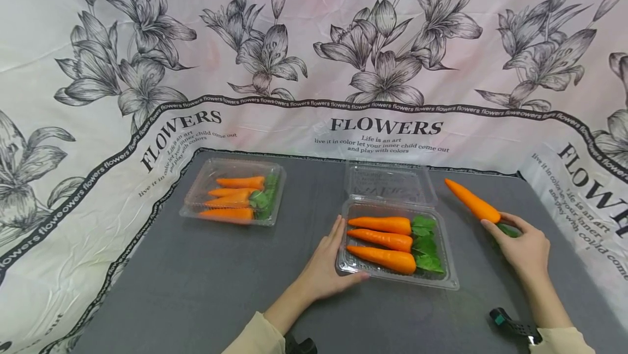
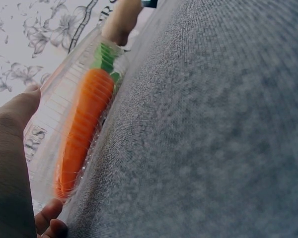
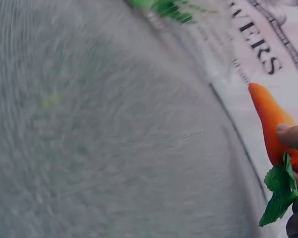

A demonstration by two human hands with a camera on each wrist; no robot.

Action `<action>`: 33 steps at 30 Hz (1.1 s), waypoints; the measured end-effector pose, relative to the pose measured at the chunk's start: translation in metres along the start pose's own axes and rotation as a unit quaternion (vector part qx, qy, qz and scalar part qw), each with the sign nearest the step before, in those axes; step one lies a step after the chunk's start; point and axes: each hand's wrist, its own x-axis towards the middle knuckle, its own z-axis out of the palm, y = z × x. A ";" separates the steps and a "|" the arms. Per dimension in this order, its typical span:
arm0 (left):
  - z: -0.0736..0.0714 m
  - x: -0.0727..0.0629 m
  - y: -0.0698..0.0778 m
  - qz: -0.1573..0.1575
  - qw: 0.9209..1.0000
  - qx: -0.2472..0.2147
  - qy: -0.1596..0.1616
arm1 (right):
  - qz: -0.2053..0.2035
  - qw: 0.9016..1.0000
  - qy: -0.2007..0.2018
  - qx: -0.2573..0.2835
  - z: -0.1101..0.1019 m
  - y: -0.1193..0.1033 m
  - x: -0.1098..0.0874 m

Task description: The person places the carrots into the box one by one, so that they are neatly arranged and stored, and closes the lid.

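Observation:
My right hand (image 1: 527, 247) pinches an orange carrot (image 1: 472, 201) near its leafy end, to the right of an open clear plastic container (image 1: 450, 267). In the right wrist view, the thumb lies on the carrot (image 3: 273, 124) and green leaves (image 3: 280, 193) hang below the fingers. Three carrots (image 1: 387, 239) with green leaves (image 1: 426, 245) lie side by side in the container, tips to the left. My left hand (image 1: 321, 267) rests against the container's front left corner, fingers along the left side and thumb at the front edge. Through the clear wall, the left wrist view shows one carrot (image 2: 87, 124).
A second clear container (image 1: 191, 209), its lid closed over several carrots (image 1: 233, 198), stands at the back left of the grey table (image 1: 221, 283). The open container's raised lid (image 1: 390, 182) leans toward the flower-printed cloth (image 1: 275, 125) behind.

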 end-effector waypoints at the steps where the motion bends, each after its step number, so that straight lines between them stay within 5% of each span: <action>1: 0.000 0.000 0.000 0.001 1.000 0.001 0.000 | 0.009 1.000 0.001 0.008 -0.003 -0.002 -0.001; 5: -0.003 -0.001 -0.001 -0.001 1.000 0.002 0.002 | -0.002 0.999 -0.003 0.052 -0.010 -0.017 -0.009; 12: -0.004 0.000 -0.003 -0.006 1.000 0.002 0.003 | -0.120 0.987 -0.044 0.099 -0.003 -0.061 -0.032; 21: -0.001 0.001 0.000 -0.008 1.000 0.000 0.005 | -0.261 0.958 -0.110 0.050 0.013 -0.104 -0.057; 33: 0.001 0.001 0.001 -0.006 1.000 0.000 -0.001 | -0.343 0.929 -0.137 -0.011 0.032 -0.114 -0.069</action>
